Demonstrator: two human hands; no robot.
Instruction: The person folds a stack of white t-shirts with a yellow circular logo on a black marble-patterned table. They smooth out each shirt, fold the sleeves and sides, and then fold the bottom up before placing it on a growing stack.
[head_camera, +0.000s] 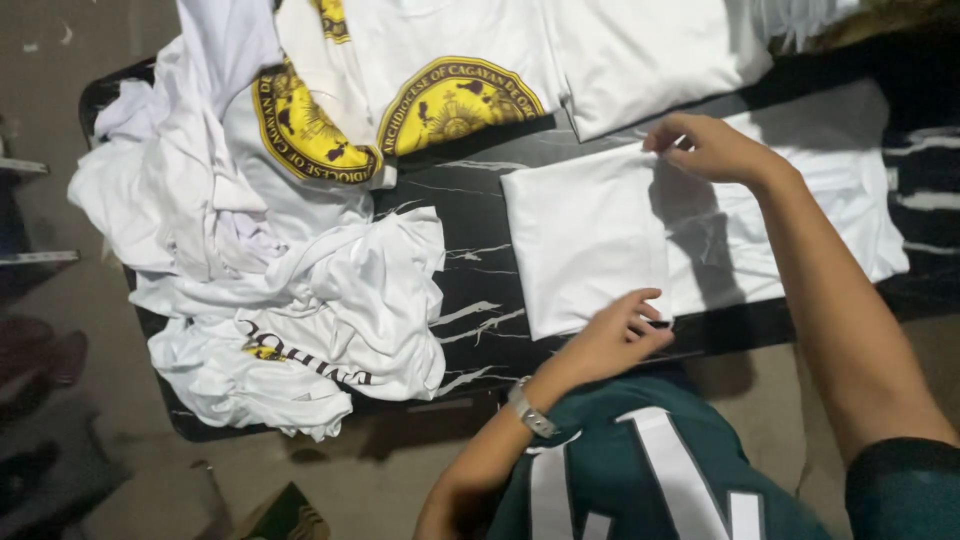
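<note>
Two bare hands work at a folded white cotton shirt (590, 240) lying flat on a black table with white marble-like veins (475, 290). The left hand (610, 335), a silver wristwatch (530, 410) on its wrist, rests at the shirt's near edge, fingers bent and pinching the fabric where one folded layer overlaps the next. The right hand (705, 145) is at the shirt's far edge, fingertips curled down and nipping the cloth between thumb and forefinger. Both hands hold the same fold line, one at each end. How firmly the right fingers clamp is hard to judge, since they partly hide the edge.

Left of the shirt, well apart from it, lies a loose crumpled heap of white shirts (280, 310), some showing dark lettering. Beyond that heap, at the table's far side, more white shirts are spread with round yellow printed emblems (455, 100) facing up. Another folded white garment (650, 50) lies at the far edge, near the right hand but not touching it. The person wears a dark green jersey with broad white markings (640, 480). Grey concrete floor (350, 480) shows around the table.
</note>
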